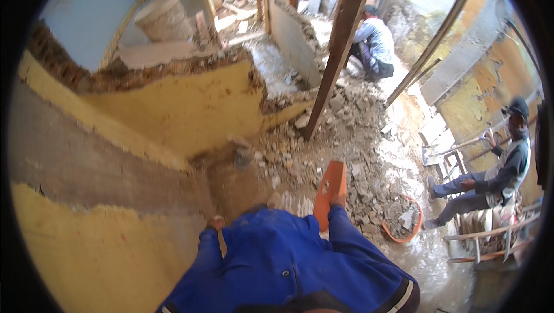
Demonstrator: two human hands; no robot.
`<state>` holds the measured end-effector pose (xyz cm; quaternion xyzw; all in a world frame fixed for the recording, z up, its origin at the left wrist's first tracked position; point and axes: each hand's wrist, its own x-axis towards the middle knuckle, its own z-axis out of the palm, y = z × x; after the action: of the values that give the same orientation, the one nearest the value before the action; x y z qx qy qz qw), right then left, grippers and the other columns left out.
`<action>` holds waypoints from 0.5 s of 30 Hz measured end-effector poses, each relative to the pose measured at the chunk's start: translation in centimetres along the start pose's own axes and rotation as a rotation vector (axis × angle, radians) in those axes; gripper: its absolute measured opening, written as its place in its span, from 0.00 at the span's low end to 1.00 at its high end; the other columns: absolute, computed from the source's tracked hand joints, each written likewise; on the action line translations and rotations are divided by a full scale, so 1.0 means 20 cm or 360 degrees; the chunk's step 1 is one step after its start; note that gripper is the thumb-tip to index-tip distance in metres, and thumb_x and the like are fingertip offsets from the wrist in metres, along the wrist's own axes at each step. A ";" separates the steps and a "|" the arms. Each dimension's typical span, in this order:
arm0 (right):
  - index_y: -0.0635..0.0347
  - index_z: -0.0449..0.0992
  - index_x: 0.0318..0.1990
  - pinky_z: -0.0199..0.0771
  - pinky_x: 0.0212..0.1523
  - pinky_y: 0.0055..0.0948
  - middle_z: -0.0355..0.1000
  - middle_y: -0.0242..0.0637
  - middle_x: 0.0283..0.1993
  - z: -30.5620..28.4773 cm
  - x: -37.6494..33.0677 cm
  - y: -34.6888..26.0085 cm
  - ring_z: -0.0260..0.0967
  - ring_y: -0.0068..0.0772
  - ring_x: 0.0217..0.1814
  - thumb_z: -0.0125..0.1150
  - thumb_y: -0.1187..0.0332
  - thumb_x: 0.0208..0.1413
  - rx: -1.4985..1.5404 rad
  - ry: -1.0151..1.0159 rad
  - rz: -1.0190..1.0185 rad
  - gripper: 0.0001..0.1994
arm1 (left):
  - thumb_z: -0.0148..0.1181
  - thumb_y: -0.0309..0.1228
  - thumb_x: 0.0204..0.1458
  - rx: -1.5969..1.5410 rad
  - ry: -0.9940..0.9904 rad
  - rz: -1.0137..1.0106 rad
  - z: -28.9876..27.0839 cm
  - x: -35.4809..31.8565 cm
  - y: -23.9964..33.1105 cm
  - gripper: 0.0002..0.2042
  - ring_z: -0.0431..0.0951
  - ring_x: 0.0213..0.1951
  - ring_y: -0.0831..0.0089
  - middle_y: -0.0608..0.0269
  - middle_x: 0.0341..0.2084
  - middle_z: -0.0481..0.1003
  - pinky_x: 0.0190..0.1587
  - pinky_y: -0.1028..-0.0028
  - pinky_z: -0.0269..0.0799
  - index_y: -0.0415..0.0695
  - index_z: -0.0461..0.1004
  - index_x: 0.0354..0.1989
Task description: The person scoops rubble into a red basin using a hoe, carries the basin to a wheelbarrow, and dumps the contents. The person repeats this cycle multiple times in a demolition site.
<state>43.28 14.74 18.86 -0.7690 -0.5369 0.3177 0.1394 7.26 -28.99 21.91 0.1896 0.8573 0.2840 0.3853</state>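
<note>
My right hand grips an orange, flat-looking piece with a small hole in it; it stands upright over the rubble, its colour matching the tub's. Its exact kind is unclear from this angle. My left hand hangs by the yellow wall on the left, fingers curled, with nothing visible in it. Broken masonry lies ahead of me and to the right. An orange tub filled with rubble sits to the right of my right arm.
A wooden post rises from the rubble ahead. Behind a broken yellow wall lies more debris. One person crouches at the back; another, at right, holds a shovel. A wooden frame stands near that person.
</note>
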 end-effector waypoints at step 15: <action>0.66 0.62 0.51 0.63 0.47 0.40 0.66 0.56 0.47 -0.21 -0.47 0.87 0.64 0.53 0.50 0.47 0.60 0.52 -0.0065 -0.0304 0.0152 0.22 | 0.52 0.35 0.49 0.0004 -0.0383 0.0229 0.29 0.01 0.90 0.13 0.74 0.36 0.70 0.56 0.33 0.74 0.38 0.72 0.68 0.41 0.70 0.41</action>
<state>56.58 -0.05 15.57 -0.7627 -0.5169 0.3847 0.0566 13.46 -13.04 30.14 0.2838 0.7895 0.2850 0.4637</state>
